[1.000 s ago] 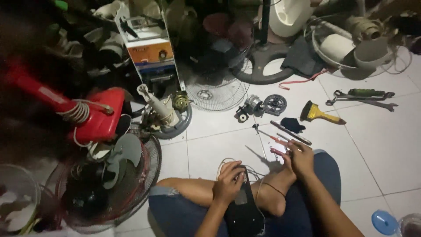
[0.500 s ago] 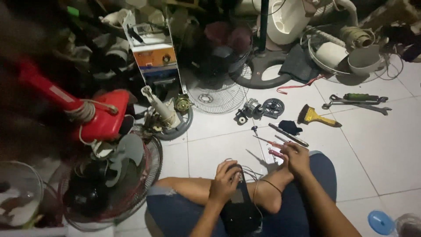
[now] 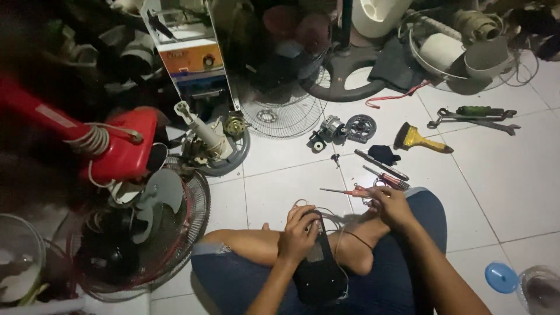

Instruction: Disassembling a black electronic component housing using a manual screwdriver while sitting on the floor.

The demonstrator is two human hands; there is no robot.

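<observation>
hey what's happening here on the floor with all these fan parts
A person sits cross-legged on a white tiled floor among dismantled fans. Their left hand rests on a black fan part with thin wires, lying in their lap. Their right hand reaches to a red-handled screwdriver on the tiles, fingers at its handle. More screwdrivers, a yellow-handled brush, a small motor and wrenches lie just beyond.

You have a single view, from the camera on your head, tilted steeply down over your crossed legs. Your left hand (image 3: 298, 232) and right hand (image 3: 392, 205) sit close at six o'clock. The tiled floor (image 3: 513, 175) stretches away toward twelve o'clock, where fan parts lie farther off.
</observation>
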